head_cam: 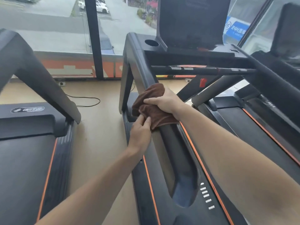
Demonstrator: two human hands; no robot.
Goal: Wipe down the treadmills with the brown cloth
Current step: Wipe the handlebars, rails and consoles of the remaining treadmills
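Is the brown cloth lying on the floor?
No, both hands, left and right, hold the brown cloth against the treadmill's handrail.

A brown cloth (152, 108) lies under both hands on a black treadmill (172, 143) with thin orange stripes. Left of the hands, the floor (100, 135) is tan; beyond them sits a red clip (203, 82).

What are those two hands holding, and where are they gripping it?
Both hold the crumpled brown cloth draped over the treadmill's dark side handrail: the right hand clamps its top, the left hand pinches its lower edge.
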